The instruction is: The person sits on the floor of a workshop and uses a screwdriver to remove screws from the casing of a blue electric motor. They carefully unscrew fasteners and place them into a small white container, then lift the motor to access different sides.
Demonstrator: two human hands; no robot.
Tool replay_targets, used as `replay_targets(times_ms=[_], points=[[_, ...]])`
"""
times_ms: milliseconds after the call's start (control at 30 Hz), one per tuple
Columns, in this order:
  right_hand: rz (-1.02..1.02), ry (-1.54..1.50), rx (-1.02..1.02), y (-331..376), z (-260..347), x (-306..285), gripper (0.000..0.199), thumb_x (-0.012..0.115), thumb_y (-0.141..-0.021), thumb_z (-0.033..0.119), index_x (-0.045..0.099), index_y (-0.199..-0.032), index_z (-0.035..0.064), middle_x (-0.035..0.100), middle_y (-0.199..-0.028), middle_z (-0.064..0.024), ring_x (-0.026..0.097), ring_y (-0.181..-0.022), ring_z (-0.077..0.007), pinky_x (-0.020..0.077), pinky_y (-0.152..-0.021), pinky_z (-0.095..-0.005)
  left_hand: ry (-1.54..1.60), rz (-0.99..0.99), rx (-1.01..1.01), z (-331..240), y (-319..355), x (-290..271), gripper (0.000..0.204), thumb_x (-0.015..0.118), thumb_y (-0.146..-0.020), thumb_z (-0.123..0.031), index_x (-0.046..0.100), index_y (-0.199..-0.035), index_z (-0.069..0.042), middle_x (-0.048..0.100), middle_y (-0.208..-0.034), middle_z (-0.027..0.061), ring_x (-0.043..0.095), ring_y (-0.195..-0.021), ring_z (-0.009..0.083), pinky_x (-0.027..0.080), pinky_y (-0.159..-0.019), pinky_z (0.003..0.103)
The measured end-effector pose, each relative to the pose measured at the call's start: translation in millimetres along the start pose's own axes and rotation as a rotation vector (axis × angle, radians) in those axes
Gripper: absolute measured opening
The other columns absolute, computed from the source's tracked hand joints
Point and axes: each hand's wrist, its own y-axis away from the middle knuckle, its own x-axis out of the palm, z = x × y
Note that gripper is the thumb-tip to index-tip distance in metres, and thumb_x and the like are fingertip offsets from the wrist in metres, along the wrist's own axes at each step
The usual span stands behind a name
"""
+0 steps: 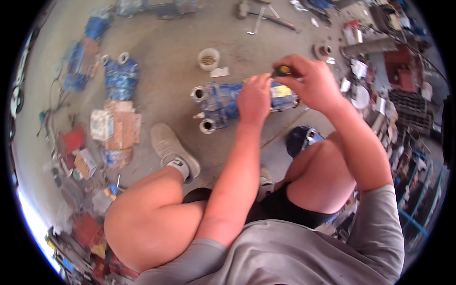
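A blue machine unit [223,100] with two round metal openings at its left end lies on the floor before me. My left hand [254,99] is over the middle of it, fingers bent and pressed together near its top. What those fingers hold, if anything, is hidden. My right hand [311,81] is closed around a screwdriver [283,71] with a black and yellow handle, just above the unit's right part. The screwdriver's tip points toward my left fingertips and cannot be made out. A yellow label [281,91] shows beneath my hands.
Beyond the unit stand a white tub [209,59] of small brass-coloured pieces and a white block [219,72]. A hammer [270,18] lies farther off. More blue units [121,78] are at left. Parts and a blue rack [418,190] crowd the right. A dark blue round object [300,141] sits by my right knee.
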Motion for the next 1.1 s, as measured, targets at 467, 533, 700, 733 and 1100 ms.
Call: replay_targets(times_ms=[467, 533, 700, 733, 1100], points=[[-0.199, 0.020, 0.151, 42.3, 15.9, -50.1, 0.029, 0.081, -0.087, 0.019, 0.073, -0.113, 0.0080, 0.075, -0.092, -0.0127, 0.075, -0.082, -0.0229, 0.0569, -0.074, -0.0334, 0.516, 0.116, -0.571, 58.9, 14.5, 17.0, 0.034, 0.065, -0.099, -0.023, 0.072, -0.122, 0.002, 0.077, -0.110, 0.0144, 0.071, -0.100, 0.0178, 0.053, -0.092, 0.034], [-0.176, 0.046, 0.222, 70.1, 1.7, -64.2, 0.028, 0.081, -0.086, 0.017, 0.073, -0.112, 0.0081, 0.075, -0.090, -0.0122, 0.074, -0.081, -0.0211, 0.0566, -0.074, -0.0330, 0.618, 0.183, -0.635, 43.0, 17.3, 20.0, 0.034, 0.064, -0.101, -0.020, 0.070, -0.125, 0.002, 0.076, -0.115, 0.0118, 0.069, -0.104, 0.0155, 0.052, -0.094, 0.032], [-0.151, -0.001, 0.266, 93.0, -29.7, -61.4, 0.028, 0.081, -0.086, 0.014, 0.073, -0.112, 0.0082, 0.072, -0.084, -0.0109, 0.069, -0.073, -0.0185, 0.0555, -0.072, -0.0325, 1.010, 0.238, -0.715, 27.1, 22.6, 17.8, 0.035, 0.060, -0.104, -0.014, 0.065, -0.135, 0.002, 0.072, -0.126, 0.0093, 0.064, -0.114, 0.0141, 0.048, -0.099, 0.029], [-0.113, 0.042, 0.292, 95.2, -29.3, -61.0, 0.027, 0.081, -0.087, 0.012, 0.073, -0.113, 0.0077, 0.072, -0.085, -0.0096, 0.069, -0.074, -0.0164, 0.0550, -0.072, -0.0309, 1.051, 0.243, -0.776, 23.5, 21.6, 14.2, 0.036, 0.060, -0.105, -0.014, 0.064, -0.137, 0.001, 0.070, -0.129, 0.0099, 0.063, -0.117, 0.0147, 0.046, -0.102, 0.030], [-0.067, 0.075, 0.258, 99.5, -39.1, -60.4, 0.027, 0.080, -0.088, 0.015, 0.072, -0.112, 0.0070, 0.074, -0.082, -0.0134, 0.075, -0.078, -0.0237, 0.0566, -0.072, -0.0339, 1.198, 0.220, -0.828, 20.3, 26.2, 16.0, 0.038, 0.061, -0.105, -0.013, 0.062, -0.142, -0.005, 0.058, -0.079, -0.0055, 0.030, -0.050, 0.0015, 0.025, -0.043, 0.023]])
